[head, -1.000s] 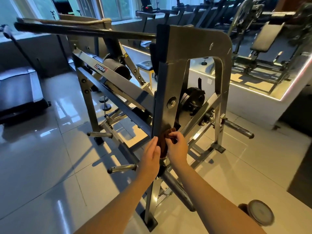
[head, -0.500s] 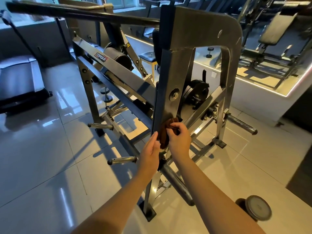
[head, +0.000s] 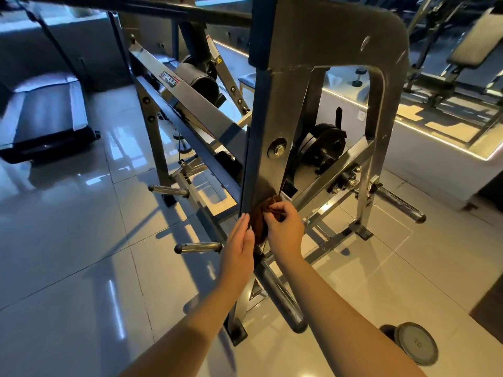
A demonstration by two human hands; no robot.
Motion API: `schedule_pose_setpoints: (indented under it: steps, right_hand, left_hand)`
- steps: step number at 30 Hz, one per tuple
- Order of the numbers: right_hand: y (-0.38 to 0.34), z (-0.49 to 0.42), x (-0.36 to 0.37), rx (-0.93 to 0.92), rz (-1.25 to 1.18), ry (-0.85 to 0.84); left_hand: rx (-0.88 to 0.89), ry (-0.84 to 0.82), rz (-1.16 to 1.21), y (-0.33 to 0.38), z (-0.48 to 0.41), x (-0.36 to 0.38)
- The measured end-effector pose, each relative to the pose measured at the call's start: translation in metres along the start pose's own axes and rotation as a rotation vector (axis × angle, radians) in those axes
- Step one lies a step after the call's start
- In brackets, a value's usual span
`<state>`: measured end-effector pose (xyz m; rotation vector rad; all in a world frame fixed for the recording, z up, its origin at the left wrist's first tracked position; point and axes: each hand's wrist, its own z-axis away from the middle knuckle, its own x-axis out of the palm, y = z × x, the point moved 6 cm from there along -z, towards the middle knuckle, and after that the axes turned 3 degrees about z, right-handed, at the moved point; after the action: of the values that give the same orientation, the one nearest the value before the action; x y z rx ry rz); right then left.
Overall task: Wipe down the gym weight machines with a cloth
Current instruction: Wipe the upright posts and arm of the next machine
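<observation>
A gym room with a glossy tiled floor (head: 81,254) is shown, and window light is reflected on the tiles. At the far left a treadmill (head: 46,115) is seen. To its right the weight machine (head: 321,34) is placed; its sloping steel beam carries a label reading "TORQUE" (head: 170,78). Two short chrome pegs (head: 197,247) stick out from its near side toward the left.

In the middle the upright post (head: 268,118) of the machine is seen, with a large bolt (head: 277,148) on it. The left hand (head: 239,248) is held flat, with straight fingers, at the left edge of this post, just beside the cloth (head: 258,221); whether the cloth is touched by it cannot be told. The brown cloth is pressed against the lower part of the post, below the bolt. It is gripped by the right hand (head: 285,229), whose curled fingers and thumb pinch its bunched upper part.

Behind the post a black plate (head: 321,148) is mounted on the machine. Further right a bare chrome sleeve (head: 400,204) points outward. On the floor at the near right a round grey disc (head: 416,344) is lying flat. At the far right a padded bench (head: 473,47) is seen.
</observation>
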<state>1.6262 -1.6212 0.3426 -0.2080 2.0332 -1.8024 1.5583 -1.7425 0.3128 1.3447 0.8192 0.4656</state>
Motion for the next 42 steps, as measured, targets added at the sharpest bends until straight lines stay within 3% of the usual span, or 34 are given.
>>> schedule_pose_setpoints:
  steps: [7, 11, 14, 21, 30, 38, 42]
  right_hand:
    - [0.033, -0.014, -0.001, 0.125, 0.07, -0.181]
    - [0.004, -0.031, -0.023, -0.029, 0.024, -0.107]
    - [0.007, -0.034, -0.017, -0.084, 0.081, -0.169]
    - [0.06, -0.027, -0.005, 0.125, 0.13, -0.44]
    - [0.084, 0.014, -0.051, 0.323, -0.102, -0.617]
    - [0.081, 0.039, -0.059, 0.156, -0.09, -0.778]
    - [0.066, 0.048, -0.051, 0.053, 0.008, -0.869]
  left_hand:
    - [-0.115, 0.125, 0.056, -0.011, 0.014, 0.028]
    - [-0.151, 0.202, 0.1, -0.003, 0.02, 0.041]
    - [-0.188, 0.258, 0.141, -0.011, 0.024, 0.049]
    - [-0.277, 0.3, 0.267, -0.043, 0.03, 0.07]
    - [-0.262, 0.369, 0.177, -0.045, 0.068, 0.095]
    - [-0.233, 0.522, 0.145, -0.029, 0.086, 0.08]
    - [-0.29, 0.463, 0.216, -0.046, 0.081, 0.072]
